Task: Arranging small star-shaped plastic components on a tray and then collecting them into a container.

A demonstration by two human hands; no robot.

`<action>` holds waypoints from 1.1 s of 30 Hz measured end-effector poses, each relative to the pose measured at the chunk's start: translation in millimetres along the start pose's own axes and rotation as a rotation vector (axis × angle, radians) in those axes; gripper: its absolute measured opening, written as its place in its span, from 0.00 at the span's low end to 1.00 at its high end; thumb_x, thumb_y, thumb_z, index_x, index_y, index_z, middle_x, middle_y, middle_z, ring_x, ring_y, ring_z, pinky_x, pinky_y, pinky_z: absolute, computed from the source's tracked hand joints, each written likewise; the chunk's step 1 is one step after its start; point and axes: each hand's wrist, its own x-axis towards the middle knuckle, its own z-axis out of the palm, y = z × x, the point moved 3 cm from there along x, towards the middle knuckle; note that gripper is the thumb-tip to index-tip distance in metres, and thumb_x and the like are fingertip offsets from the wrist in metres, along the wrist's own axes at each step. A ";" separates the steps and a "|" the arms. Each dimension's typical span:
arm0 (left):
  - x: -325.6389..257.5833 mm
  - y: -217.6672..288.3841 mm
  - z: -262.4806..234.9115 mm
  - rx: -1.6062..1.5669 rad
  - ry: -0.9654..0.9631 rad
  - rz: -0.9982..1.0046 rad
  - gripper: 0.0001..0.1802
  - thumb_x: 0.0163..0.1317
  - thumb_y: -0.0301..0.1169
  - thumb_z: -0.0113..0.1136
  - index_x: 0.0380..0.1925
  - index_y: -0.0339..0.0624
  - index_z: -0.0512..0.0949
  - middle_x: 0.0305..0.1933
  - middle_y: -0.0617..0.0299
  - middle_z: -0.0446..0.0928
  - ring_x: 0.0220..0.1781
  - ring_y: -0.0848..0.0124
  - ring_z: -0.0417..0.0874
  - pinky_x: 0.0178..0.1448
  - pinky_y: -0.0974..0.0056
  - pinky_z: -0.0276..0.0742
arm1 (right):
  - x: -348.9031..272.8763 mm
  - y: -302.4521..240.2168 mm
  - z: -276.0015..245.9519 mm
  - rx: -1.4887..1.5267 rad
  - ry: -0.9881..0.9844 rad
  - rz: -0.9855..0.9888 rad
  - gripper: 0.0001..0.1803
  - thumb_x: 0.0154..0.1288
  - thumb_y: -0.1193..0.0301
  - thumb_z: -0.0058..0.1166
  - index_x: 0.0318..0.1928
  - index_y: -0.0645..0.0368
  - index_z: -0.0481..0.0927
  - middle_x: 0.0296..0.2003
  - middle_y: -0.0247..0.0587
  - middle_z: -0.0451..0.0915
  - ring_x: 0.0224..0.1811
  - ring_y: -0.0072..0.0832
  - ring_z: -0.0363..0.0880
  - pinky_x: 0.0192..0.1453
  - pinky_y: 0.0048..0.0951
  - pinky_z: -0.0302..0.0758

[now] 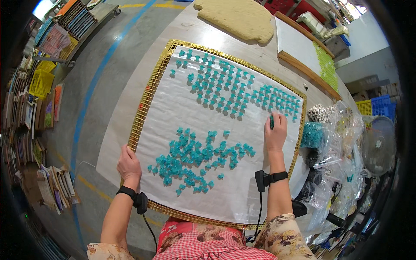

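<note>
A large gold-rimmed lattice tray [152, 84] lined with white sheet lies before me. My left hand [129, 165] is closed around the tray's left edge, its fingertips partly hidden. Over the right part of the tray, my right hand [276, 133] pinches a small teal piece [271, 121] between thumb and fingers; its shape is mostly covered. Ahead of that hand, many small teal pieces [220, 84] stand in spaced rows across the far half. Nearer to me, a loose heap of teal pieces [188, 151] lies jumbled on the white sheet [160, 117].
Beyond the tray is a tan slab [236, 19] on the table. A wood-edged frame [307, 73] with lime-green pieces stands far right. Clear plastic bags [333, 151] crowd the right side. To the left are a marked floor, stacked boards [54, 186] and a yellow crate [42, 82].
</note>
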 end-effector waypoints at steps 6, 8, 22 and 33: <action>1.4 -1.9 2.2 -0.022 0.007 0.010 0.18 0.73 0.42 0.35 0.47 0.45 0.72 0.35 0.42 0.80 0.38 0.41 0.79 0.39 0.42 0.72 | -7.4 14.1 -9.8 -0.021 -0.008 0.008 0.09 0.61 0.75 0.56 0.43 0.58 0.77 0.40 0.45 0.74 0.35 0.43 0.78 0.37 0.39 0.75; 1.4 -1.5 1.5 -0.002 0.012 -0.001 0.17 0.72 0.41 0.37 0.47 0.45 0.72 0.37 0.44 0.80 0.39 0.42 0.80 0.40 0.43 0.73 | -8.9 16.6 -9.9 -0.072 0.002 -0.010 0.10 0.61 0.75 0.56 0.44 0.58 0.77 0.40 0.45 0.74 0.33 0.43 0.78 0.36 0.39 0.76; 0.2 -0.6 1.3 0.004 0.025 0.005 0.16 0.71 0.39 0.39 0.47 0.46 0.73 0.37 0.45 0.80 0.38 0.43 0.80 0.39 0.45 0.74 | -35.6 -92.2 -68.1 0.550 -0.468 -0.129 0.18 0.51 0.77 0.67 0.45 0.59 0.81 0.38 0.40 0.78 0.33 0.30 0.78 0.39 0.26 0.75; 0.3 -3.1 2.9 0.013 -0.011 -0.044 0.17 0.71 0.40 0.40 0.51 0.46 0.74 0.39 0.44 0.80 0.39 0.43 0.80 0.41 0.45 0.74 | -1.5 50.1 -71.9 0.584 -0.099 0.464 0.17 0.59 0.80 0.60 0.50 0.63 0.81 0.33 0.34 0.79 0.33 0.14 0.76 0.34 0.18 0.79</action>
